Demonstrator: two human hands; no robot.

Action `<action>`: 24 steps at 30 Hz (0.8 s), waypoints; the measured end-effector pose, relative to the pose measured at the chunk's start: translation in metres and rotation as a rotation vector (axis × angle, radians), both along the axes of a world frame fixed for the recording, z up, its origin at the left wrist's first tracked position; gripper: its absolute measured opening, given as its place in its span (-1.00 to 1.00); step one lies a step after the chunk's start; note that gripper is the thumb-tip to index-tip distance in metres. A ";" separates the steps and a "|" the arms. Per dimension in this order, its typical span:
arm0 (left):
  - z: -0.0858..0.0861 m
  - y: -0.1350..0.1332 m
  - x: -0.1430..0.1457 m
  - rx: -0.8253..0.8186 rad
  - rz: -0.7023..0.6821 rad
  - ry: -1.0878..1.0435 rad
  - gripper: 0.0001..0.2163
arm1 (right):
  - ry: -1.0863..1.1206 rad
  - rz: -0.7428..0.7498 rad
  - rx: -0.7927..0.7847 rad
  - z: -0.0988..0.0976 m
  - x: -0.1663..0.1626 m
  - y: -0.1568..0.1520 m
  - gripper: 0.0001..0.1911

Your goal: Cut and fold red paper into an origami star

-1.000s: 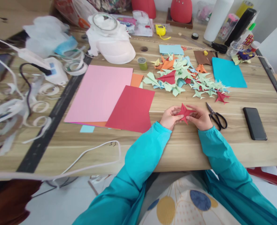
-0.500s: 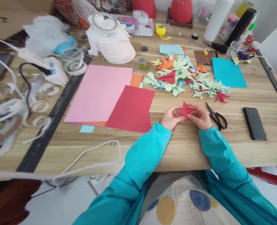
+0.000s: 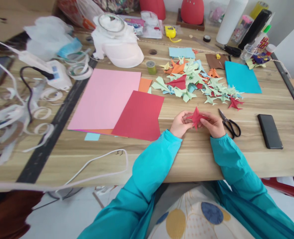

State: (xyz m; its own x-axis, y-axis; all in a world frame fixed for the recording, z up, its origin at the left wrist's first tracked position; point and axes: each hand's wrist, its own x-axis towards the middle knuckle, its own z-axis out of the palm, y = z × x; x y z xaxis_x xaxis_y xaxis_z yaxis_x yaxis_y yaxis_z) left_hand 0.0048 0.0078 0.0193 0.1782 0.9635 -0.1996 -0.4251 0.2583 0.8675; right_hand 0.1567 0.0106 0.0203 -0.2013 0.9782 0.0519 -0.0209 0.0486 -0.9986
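A red folded-paper star (image 3: 195, 117) with pointed tips is held between my two hands, just above the table's front part. My left hand (image 3: 181, 123) pinches its left side, fingers behind and thumb in front. On the other side my right hand (image 3: 213, 124) grips it with thumb and fingers; parts of the star are hidden by the fingers. Beyond my hands lies a heap of folded-paper pieces (image 3: 190, 78), mostly pale green, with orange, red and blue ones. Black-handled scissors (image 3: 230, 124) rest just right of my right hand.
Left of my hands lie red paper (image 3: 142, 114) and pink paper (image 3: 107, 99). A blue sheet (image 3: 243, 77) is behind the scissors, and a phone (image 3: 270, 131) lies at the right. A white cable (image 3: 92, 161) loops near the front edge. Tape rolls (image 3: 43, 113) clutter the left.
Between my hands the red paper star has turned slightly, and my right thumb has shifted a little on it. The things on the table stay in place.
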 end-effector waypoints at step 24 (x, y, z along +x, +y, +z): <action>0.002 -0.005 0.005 0.038 -0.001 0.072 -0.52 | 0.037 0.020 -0.081 -0.005 -0.001 0.000 -0.68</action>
State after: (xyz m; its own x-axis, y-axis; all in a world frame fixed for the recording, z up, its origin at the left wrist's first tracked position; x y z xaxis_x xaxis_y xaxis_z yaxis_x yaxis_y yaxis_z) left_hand 0.0099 0.0031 0.0208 0.1658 0.9704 -0.1756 -0.3611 0.2254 0.9049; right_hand 0.1556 0.0108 0.0148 -0.2200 0.9753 -0.0194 -0.0579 -0.0330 -0.9978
